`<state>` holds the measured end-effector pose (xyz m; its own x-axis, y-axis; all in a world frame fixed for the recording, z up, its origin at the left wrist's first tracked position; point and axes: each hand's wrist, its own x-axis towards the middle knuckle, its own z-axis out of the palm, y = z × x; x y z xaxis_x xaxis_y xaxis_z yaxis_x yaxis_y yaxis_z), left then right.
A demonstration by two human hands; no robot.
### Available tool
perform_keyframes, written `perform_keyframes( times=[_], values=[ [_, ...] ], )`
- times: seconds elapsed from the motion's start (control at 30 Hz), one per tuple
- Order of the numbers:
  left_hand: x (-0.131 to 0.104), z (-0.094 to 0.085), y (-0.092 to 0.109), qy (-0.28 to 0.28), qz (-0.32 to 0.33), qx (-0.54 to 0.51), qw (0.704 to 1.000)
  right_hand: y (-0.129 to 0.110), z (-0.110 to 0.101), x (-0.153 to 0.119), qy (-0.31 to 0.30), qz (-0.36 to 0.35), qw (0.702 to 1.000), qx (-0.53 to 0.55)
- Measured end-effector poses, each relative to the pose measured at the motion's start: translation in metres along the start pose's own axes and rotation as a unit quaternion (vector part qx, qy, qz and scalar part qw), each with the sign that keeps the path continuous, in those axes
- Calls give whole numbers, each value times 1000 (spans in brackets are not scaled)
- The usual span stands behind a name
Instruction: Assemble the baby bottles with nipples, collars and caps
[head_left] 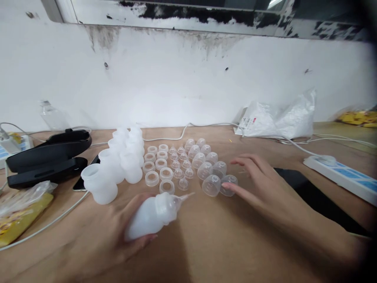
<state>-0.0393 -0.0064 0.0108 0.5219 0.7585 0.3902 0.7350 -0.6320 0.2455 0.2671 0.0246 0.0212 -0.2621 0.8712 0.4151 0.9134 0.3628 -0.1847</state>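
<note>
My left hand point(123, 232) is wrapped round a milky baby bottle point(147, 216), which lies tilted with its collar and clear teat pointing right. A thin pale tip sticks out from the teat. My right hand point(259, 177) has its fingers apart, and its thumb tip is at a clear dome cap point(229, 186), seemingly touching it. More dome caps point(205, 170) stand in two rows beside it. Left of them are clear teats point(183, 183), then white collar rings point(152, 178), also in rows. Open-necked bottle bodies point(100, 184) stand upright behind my left hand.
A black case point(47, 157) lies open at the left, near a bag of yellow contents point(23, 212). To the right are a dark phone-like slab point(318, 200) and a power strip point(344, 177). White plastic bags point(277, 118) rest against the wall; a cable point(165, 138) runs along it.
</note>
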Motion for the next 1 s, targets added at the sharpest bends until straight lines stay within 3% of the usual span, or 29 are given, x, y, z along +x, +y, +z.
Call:
perform_keyframes(
  times=[0.03, 0.1, 0.2, 0.23, 0.3, 0.47, 0.53, 0.6, 0.63, 0.7, 0.73, 0.8, 0.87, 0.93, 0.97, 1.0],
  values=[
    [3, 0, 2, -17, 36, 21, 999, -11, -5, -1, -21, -13, 997, 70],
    [10, 2, 7, -48, 130, 67, 988, -36, -10, -1, -155, -1, 959, 235],
    [22, 7, 15, -49, 207, 156, 965, -63, -7, 4, -421, 67, 812, 398],
    [25, 8, 17, -54, 212, 176, 960, -68, -4, 7, -468, 87, 770, 425],
    [30, 7, 20, -69, 209, 194, 956, -72, 1, 13, -490, 113, 733, 458],
    [37, -11, 22, -167, 154, 124, 966, -68, 10, 13, -480, 96, 731, 475],
    [39, -17, 18, -198, 105, 33, 974, -67, 11, 11, -445, 29, 793, 415],
    [40, -20, 12, -236, 53, -101, 965, -67, 10, 9, -337, -86, 885, 309],
    [40, -20, 9, -260, 32, -169, 950, -67, 8, 10, -273, -146, 916, 254],
    [40, -19, 5, -284, 6, -245, 927, -66, 2, 13, -188, -215, 940, 188],
    [39, -17, 5, -273, 1, -237, 932, -67, -1, 15, -179, -212, 943, 186],
    [38, -14, 8, -213, 11, -135, 967, -68, -5, 19, -223, -141, 935, 237],
    [37, -11, 14, -156, 49, 10, 987, -70, -5, 22, -325, -52, 888, 321],
    [35, -12, 19, -144, 78, 91, 982, -72, -2, 23, -399, -25, 842, 363],
    [33, -13, 20, -148, 75, 90, 982, -72, 0, 23, -394, -42, 845, 358],
    [31, -16, 20, -153, 60, 70, 984, -71, 1, 22, -359, -80, 867, 336]
  ],
)
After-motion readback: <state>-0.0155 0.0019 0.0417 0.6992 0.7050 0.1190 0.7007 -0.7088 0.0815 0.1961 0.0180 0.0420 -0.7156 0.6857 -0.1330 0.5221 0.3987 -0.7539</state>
